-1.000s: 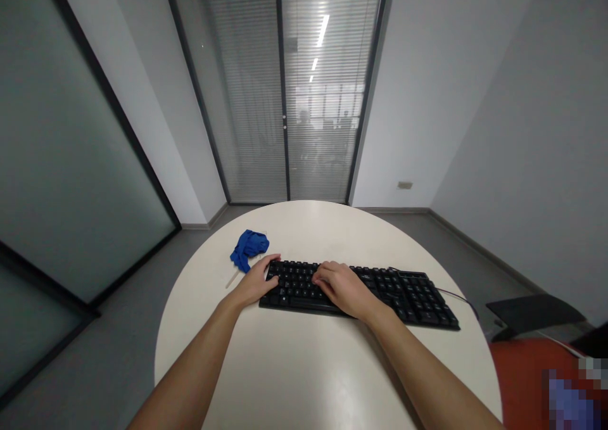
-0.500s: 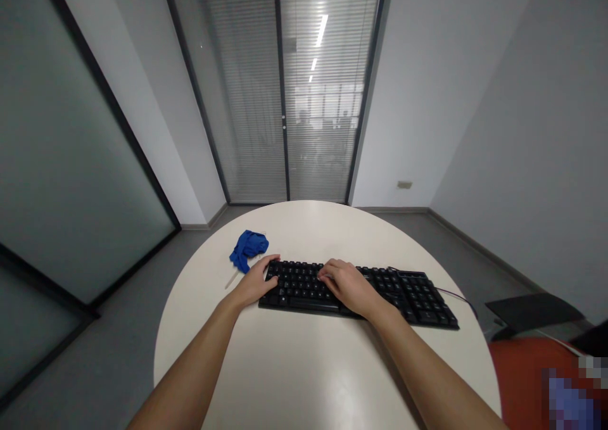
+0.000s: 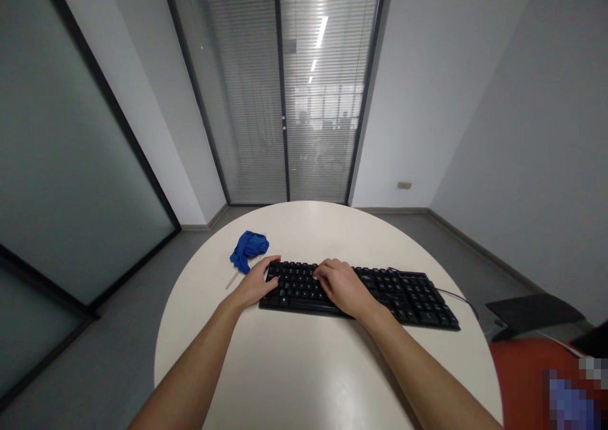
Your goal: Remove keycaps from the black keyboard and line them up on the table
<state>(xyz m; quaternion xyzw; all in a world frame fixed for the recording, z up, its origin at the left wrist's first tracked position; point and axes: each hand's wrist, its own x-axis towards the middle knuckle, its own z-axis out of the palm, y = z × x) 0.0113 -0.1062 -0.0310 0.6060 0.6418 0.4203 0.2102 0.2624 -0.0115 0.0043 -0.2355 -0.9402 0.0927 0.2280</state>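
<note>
The fingers of my right hand are drawn narrow, tips together, over the left-of-middle keys of the one black keyboard; something pale shows there, but I cannot tell whether I pinch it. My left hand rests on the keyboard's left end, fingers and thumb spread wide, thumb on the keys.

The keyboard lies across the middle of the round table, its right end near the right edge. I have room to move between it and the far edge, and on the near side between my forearms. One blue cloth sits toward the far left edge, with one thin stick partly hidden beside it. One cable runs to the right edge.

My right hand covers some keys; the table's near edge is cut off, as is one red chair.
</note>
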